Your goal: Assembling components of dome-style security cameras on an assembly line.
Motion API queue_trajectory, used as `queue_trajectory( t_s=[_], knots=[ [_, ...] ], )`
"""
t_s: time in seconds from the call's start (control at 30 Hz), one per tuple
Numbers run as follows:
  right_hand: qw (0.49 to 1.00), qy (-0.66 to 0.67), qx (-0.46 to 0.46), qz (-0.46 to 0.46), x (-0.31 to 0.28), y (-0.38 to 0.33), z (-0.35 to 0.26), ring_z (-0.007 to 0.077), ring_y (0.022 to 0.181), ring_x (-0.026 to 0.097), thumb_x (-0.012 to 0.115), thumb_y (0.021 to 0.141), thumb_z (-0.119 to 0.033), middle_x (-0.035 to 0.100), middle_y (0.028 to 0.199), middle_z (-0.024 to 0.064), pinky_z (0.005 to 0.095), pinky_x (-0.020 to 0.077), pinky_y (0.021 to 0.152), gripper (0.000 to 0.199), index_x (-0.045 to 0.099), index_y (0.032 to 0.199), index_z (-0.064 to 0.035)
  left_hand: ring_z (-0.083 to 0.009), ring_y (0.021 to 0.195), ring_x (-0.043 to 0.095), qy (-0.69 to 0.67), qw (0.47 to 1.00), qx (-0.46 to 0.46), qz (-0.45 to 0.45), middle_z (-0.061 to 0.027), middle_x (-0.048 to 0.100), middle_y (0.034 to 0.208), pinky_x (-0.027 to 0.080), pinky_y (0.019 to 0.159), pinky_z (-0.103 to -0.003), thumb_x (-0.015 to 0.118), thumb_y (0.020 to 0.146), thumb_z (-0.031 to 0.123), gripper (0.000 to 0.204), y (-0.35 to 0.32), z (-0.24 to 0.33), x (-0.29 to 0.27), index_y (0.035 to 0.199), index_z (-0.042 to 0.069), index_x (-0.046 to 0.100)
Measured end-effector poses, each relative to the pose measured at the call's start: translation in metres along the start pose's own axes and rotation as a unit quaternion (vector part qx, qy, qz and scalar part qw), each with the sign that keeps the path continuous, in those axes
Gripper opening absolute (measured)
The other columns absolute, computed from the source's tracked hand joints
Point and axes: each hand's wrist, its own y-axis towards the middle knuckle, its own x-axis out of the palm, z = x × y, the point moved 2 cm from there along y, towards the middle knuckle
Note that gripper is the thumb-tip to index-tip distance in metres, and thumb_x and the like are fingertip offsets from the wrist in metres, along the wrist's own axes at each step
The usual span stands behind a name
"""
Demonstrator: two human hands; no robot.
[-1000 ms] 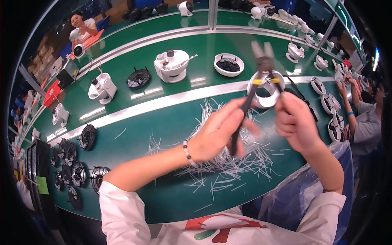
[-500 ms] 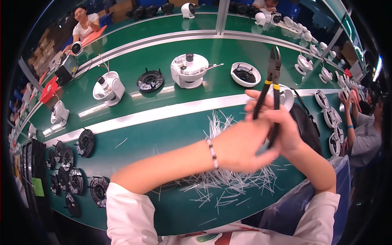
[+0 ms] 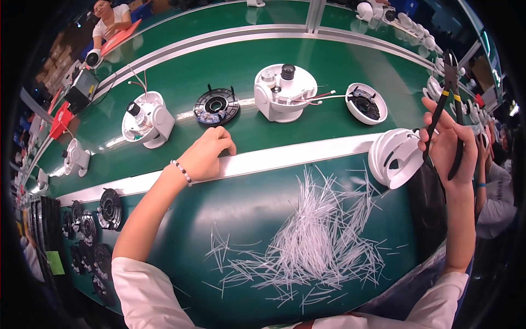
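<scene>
My left hand (image 3: 205, 156) is over the far white strip, fingers bent and closed, fingertips partly hidden. Its knuckles come up to the near edge of a black round part (image 3: 217, 107) with a circuit board, and I cannot tell whether they touch. Raised at the right, my right hand (image 3: 450, 147) grips diagonal cutters (image 3: 451, 82) with black handles and yellow bands, jaws pointing up. Beside that hand a white round housing (image 3: 395, 158) sits tilted on the strip. A heap of cut white plastic strips (image 3: 315, 241) covers the mat between my forearms.
White camera bodies (image 3: 285, 93) with loose wires and a white dish (image 3: 366, 104) with a black insert stand on the green conveyor. Several black round parts (image 3: 110, 209) lie at the left. A black bag (image 3: 430, 203) is at right. Co-workers (image 3: 112, 24) sit further off.
My hands have parted. The left moved left and away to beside the black round part; the right moved right with the cutters. The view has shifted, and the white housing shows more fully.
</scene>
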Motion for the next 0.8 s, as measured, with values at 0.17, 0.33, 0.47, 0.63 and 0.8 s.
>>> queue_trajectory(
  t_s=[0.17, 0.33, 0.47, 0.63, 0.8],
  knots=[
    [1.000, -0.012, 0.015, -0.007, 0.004, 0.011, 0.006, 0.0154, 0.073, 0.047, 0.043, 0.074, -0.034, 0.048, 0.091, 0.0074, 0.0257, 0.0388, 0.064, 0.065, 0.033, 0.122, 0.0090, -0.0222, 0.077, 0.047, -0.080, 0.993, -0.069, 0.048, -0.0110, 0.048, 0.087, 0.039, 0.064, -0.027, 0.035, 0.051, -0.015, 0.017, -0.011, -0.013, -0.020, 0.055, 0.001, 0.042],
    [0.999, -0.045, 0.009, -0.017, 0.001, 0.025, 0.000, 0.0149, 0.073, 0.046, 0.042, 0.074, -0.035, 0.047, 0.091, 0.0072, 0.0251, 0.0381, 0.064, 0.066, 0.033, 0.122, 0.0095, -0.0175, 0.077, 0.048, -0.144, 0.975, -0.034, 0.164, -0.0092, 0.051, 0.090, 0.039, 0.059, -0.023, 0.033, 0.053, -0.012, 0.022, 0.001, -0.011, -0.043, 0.066, 0.000, 0.045],
    [0.984, -0.176, -0.019, -0.036, -0.014, 0.044, -0.009, 0.0096, 0.078, 0.050, 0.047, 0.074, -0.027, 0.052, 0.093, 0.0047, 0.0208, 0.0385, 0.067, 0.055, 0.041, 0.120, 0.0041, -0.0165, 0.071, 0.052, -0.130, 0.972, 0.024, 0.195, -0.0075, 0.054, 0.087, 0.042, 0.058, -0.024, 0.041, 0.063, -0.007, 0.016, 0.035, 0.021, -0.049, 0.074, 0.000, 0.050],
    [0.695, -0.630, -0.345, 0.013, -0.012, 0.090, -0.025, 0.0212, 0.078, 0.057, 0.061, 0.055, -0.017, 0.059, 0.087, 0.0118, 0.0290, 0.0445, 0.072, 0.047, 0.057, 0.099, -0.0024, -0.0166, 0.077, 0.055, -0.077, 0.958, 0.176, 0.215, -0.0064, 0.055, 0.087, 0.044, 0.069, -0.025, 0.051, 0.070, -0.005, 0.016, 0.117, 0.069, -0.049, 0.084, 0.002, 0.054],
    [0.623, -0.746, -0.204, -0.113, -0.033, 0.134, -0.010, 0.0286, 0.075, 0.056, 0.063, 0.051, -0.022, 0.058, 0.081, 0.0133, 0.0339, 0.0460, 0.069, 0.048, 0.060, 0.094, -0.0008, -0.0260, 0.101, 0.047, 0.143, 0.966, 0.175, 0.122, -0.0114, 0.053, 0.105, 0.040, 0.085, -0.034, 0.063, 0.066, 0.014, 0.017, 0.211, 0.090, -0.022, 0.081, 0.007, 0.062]
  ],
)
